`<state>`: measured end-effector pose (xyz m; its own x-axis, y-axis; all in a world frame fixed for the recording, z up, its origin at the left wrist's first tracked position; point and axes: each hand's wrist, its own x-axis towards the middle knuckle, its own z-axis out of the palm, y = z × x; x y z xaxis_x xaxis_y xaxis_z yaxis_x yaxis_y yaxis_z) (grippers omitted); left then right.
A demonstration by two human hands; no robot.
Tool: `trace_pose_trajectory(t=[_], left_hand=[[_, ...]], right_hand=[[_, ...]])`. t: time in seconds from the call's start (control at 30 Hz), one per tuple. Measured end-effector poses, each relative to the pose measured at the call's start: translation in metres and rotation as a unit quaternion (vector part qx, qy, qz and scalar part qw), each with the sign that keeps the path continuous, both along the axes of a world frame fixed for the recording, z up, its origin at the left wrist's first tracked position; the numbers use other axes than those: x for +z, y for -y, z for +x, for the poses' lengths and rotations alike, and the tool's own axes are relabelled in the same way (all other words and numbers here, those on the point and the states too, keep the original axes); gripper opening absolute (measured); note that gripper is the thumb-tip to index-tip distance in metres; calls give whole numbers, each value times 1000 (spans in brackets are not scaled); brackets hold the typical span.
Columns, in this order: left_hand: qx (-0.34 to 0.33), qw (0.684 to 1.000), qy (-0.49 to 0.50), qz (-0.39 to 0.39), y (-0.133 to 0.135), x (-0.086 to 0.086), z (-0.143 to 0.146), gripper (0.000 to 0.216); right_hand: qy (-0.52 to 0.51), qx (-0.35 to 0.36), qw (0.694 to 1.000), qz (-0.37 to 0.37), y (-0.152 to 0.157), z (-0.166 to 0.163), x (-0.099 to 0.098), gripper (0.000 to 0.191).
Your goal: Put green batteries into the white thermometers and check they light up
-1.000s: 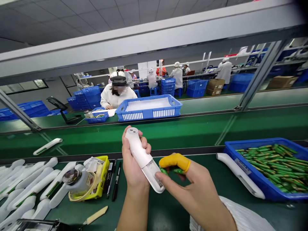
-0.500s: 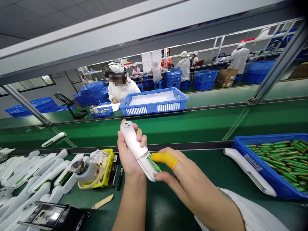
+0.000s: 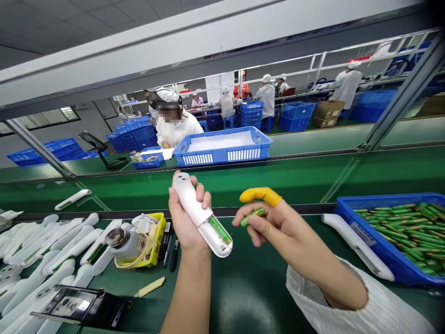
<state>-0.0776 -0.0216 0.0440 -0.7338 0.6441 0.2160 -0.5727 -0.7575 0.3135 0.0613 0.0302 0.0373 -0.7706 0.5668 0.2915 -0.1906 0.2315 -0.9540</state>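
My left hand [image 3: 189, 229] is wrapped round a white handheld device [image 3: 190, 197], tilted with its two-holed end up and away. Its lower end has an uncovered compartment in which a green battery [image 3: 219, 229] lies. To the right, my right hand [image 3: 274, 220], with a yellow finger cot [image 3: 260, 195] on the index finger, pinches another green battery [image 3: 252, 216] between thumb and fingers. This hand is apart from the device.
A blue bin [image 3: 368, 204] of green batteries stands at right, with a white device [image 3: 358, 246] leaning against it. At left lie many white devices [image 3: 52, 241], a yellow basket [image 3: 158, 239] with a bottle, pens and a knife-like tool [image 3: 150, 286]. A co-worker [image 3: 177, 123] sits opposite.
My right hand has moved away from the device to the right, now showing a battery in its fingers. The left hand holds the device almost where it was; its compartment is now uncovered to view.
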Motion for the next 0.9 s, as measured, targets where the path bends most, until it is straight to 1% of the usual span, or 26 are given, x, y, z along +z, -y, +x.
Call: trace_pose_trajectory(t=[0.07, 0.13, 0.3, 0.37, 0.43, 0.53, 0.63, 0.67, 0.77, 0.83, 0.9], left_hand=[[1, 1000, 3, -4, -1, 0, 0, 29], [7, 1000, -16, -12, -1, 0, 2, 29], [35, 997, -60, -29, -3, -1, 9, 26], [42, 996, -77, -33, -4, -2, 14, 22], [42, 995, -87, -40, -4, -3, 21, 19], [45, 993, -95, -54, -3, -3, 30, 20], [81, 993, -63, -58, 0, -2, 31, 20], [97, 993, -39, -61, 1, -1, 30, 21], [138, 988, 14, -68, 4, 0, 23, 25], [154, 986, 7, -70, 3, 0, 19, 26], [181, 979, -19, -91, 1, -2, 16, 22]], right_hand=[[1, -27, 999, -18, 0, 3, 4, 21], [-6, -57, 998, -22, 2, 4, 5, 25], [-47, -152, 987, 31, 14, -2, -2, 21], [-65, -172, 982, 51, 18, -5, -6, 19], [-69, -179, 978, 78, 20, -7, -10, 17], [-35, -179, 970, 162, 23, -10, -18, 15], [-33, -172, 951, 253, 31, -14, -26, 9], [-46, -174, 945, 273, 34, -15, -28, 12], [-79, -191, 930, 304, 44, -21, -34, 25], [-90, -196, 928, 305, 46, -24, -38, 29], [-88, -176, 927, 319, 42, -26, -40, 29]])
